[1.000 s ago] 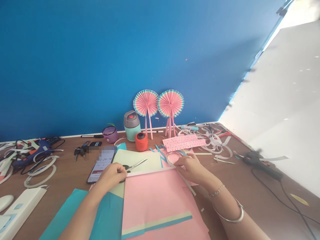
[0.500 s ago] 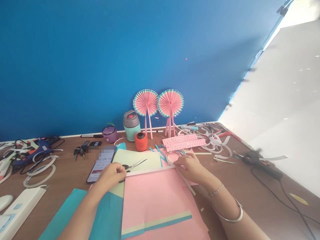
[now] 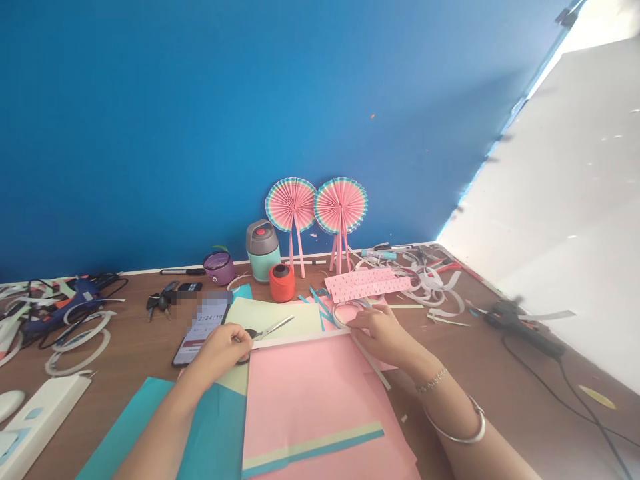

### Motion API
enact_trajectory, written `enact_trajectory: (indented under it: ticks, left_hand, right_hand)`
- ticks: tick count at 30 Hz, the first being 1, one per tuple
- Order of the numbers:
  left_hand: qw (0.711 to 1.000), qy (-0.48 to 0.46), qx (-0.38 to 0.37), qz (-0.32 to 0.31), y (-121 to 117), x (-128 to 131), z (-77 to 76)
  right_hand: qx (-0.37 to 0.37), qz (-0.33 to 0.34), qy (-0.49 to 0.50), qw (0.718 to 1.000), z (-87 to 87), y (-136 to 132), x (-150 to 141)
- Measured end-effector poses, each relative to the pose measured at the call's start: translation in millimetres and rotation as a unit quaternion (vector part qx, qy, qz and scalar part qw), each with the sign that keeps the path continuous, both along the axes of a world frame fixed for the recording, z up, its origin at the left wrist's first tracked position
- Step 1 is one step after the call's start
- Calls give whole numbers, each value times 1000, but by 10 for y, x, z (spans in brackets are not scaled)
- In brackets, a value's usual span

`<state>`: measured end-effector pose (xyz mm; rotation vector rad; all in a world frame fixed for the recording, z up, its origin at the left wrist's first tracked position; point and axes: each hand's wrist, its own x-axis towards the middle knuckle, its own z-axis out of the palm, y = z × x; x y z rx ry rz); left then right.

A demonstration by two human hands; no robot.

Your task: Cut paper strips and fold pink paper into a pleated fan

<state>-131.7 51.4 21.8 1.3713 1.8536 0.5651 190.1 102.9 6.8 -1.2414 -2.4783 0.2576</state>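
Note:
A narrow strip of white tape (image 3: 303, 339) lies along the far edge of a pink sheet of paper (image 3: 305, 380). My left hand (image 3: 227, 347) is closed at its left end, thumb and fingers pinched at the sheet's corner. At the other corner, my right hand (image 3: 377, 331) pinches the strip, beside a ring-shaped tape roll (image 3: 335, 317). Cream and blue bands (image 3: 320, 447) cross the near part of the sheet. Scissors (image 3: 274, 327) with dark handles lie beyond the strip, partly hidden by my left hand, on a pale yellow sheet (image 3: 300, 315).
Two pink pleated paper fans (image 3: 291, 205) lean on the blue wall behind a teal flask (image 3: 264, 257) and a red thread spool (image 3: 283, 285). A phone (image 3: 205, 327) lies left, above blue paper (image 3: 150, 413). Curled white strips (image 3: 435, 283) and a glue gun (image 3: 525, 327) are right.
Almost nothing differs. Both hands keep their hold at the two ends of the tape strip, and the view has shifted very slightly.

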Motion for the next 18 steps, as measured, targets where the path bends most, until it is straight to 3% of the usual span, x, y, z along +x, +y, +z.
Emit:
enact_trajectory:
  ticks: [4,11,18]
  left_hand:
    - [1000,-12,0,9,-3,14,16]
    - [999,2,46,15,-15,50,127]
    - [995,14,100,5,-8,67,144]
  right_hand:
    - [-3,-10,-5,1000,15,-3,-11]
    - [-1,-17,2,1000,18,0,-18]
    - [-16,-25,14,999,17,35,-7]
